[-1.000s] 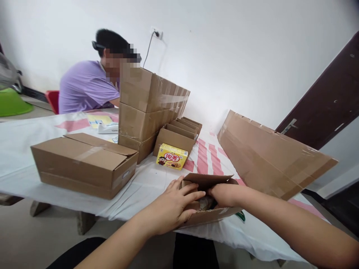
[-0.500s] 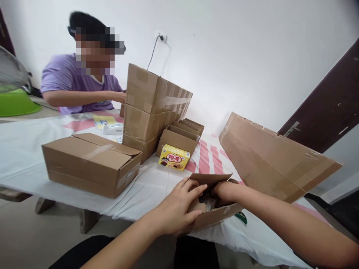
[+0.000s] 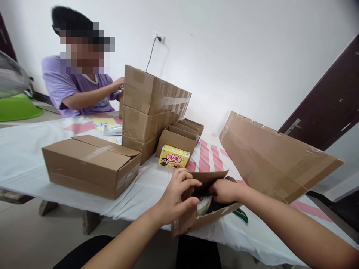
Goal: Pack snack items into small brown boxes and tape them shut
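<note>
An open cardboard box [image 3: 209, 220] sits at the near table edge, between my hands. My left hand [image 3: 178, 196] is at its left side, thumb and fingers apart and curved over the end flap. Inside the box, my right hand [image 3: 224, 191] has its fingers curled; the fingertips are hidden, and I cannot make out what they hold. A clear plastic package with some yellow and blue [image 3: 204, 206] shows inside the box, beside the right hand. Just behind the box stands a yellow printed snack carton [image 3: 174, 157].
A closed cardboard box [image 3: 84, 168] lies left, before stacked taped boxes [image 3: 140, 123]. Open boxes [image 3: 178, 140] line up behind the carton. A large cardboard sheet [image 3: 275, 160] leans at right. A green object [image 3: 241, 215] lies partly hidden. A person in purple [image 3: 81, 91] sits across.
My left hand has lifted slightly and its fingers have spread from the flap. My right hand has shifted a little left inside the box, and more of the plastic package shows. The other person's arm has risen.
</note>
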A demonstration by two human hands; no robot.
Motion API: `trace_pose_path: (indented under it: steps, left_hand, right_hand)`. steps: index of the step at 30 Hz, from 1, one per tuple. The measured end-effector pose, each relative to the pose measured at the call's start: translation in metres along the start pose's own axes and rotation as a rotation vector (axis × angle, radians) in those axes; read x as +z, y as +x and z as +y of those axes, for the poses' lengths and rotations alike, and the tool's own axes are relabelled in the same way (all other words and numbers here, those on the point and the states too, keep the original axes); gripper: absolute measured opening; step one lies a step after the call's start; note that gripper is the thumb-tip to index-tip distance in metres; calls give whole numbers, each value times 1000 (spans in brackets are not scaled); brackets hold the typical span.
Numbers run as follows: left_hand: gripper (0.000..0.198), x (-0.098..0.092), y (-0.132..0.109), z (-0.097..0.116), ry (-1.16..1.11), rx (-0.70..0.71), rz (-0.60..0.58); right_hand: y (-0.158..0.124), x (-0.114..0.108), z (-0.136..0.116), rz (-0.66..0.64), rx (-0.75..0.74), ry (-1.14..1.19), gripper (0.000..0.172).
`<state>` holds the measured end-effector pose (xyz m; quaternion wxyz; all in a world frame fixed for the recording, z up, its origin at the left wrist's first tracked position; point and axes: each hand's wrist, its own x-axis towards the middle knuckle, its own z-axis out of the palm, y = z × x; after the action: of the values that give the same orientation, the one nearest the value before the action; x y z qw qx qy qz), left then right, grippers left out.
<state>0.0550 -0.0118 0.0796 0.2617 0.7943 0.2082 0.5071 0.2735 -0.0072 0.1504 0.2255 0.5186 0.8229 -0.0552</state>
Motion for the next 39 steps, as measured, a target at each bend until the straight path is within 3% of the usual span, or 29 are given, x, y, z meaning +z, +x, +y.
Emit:
trace_pose_path:
  steps: [2,4,7,10,13,16,20,25,28,32,35,37,39]
  left_hand:
    - [60,-8,2,-6,-115,-50,82]
    - [62,-18,4,-14,-214,-88,90]
    - [68,-30,4,-22,-228,-108,-54]
    - [87,-27,1,-19,-62,-131,-192]
    - [74,-16,-2,-15,150,-159,-139]
    - [61,-16,-1,-17,218,-150,-75]
    - [64,-37,1,-28,233,-174,-57]
    - [64,-63,1,-43,235,-208,-1]
    - [67,-71,0,-52,292,-214,64]
    - [74,-70,2,-61,490,-217,269]
    - [56,-54,2,-54,641,-156,439]
    - [37,-37,0,-45,616,-103,506]
    - [30,-19,-1,-37,411,-70,431]
  right_hand:
    - [0,-4,4,54,-19,88,13]
    - [0,-9,8,109,-23,165,13]
    - [-1,-15,12,225,-4,238,12]
    - [-2,-19,14,344,11,273,11]
    - [-1,-19,15,488,-7,344,11]
    - [0,-22,20,692,-39,475,17]
    - [-8,-35,31,999,-64,755,30]
    - [-32,-52,42,1300,-72,1071,34]
    - [-41,-48,46,1320,-53,1092,35]
    - [-41,-31,45,1204,-35,1153,36]
    - [-36,-21,39,1134,-30,1208,39]
    - [-33,-19,33,1086,-33,1219,42]
    - [-29,-18,27,1021,-52,1226,44]
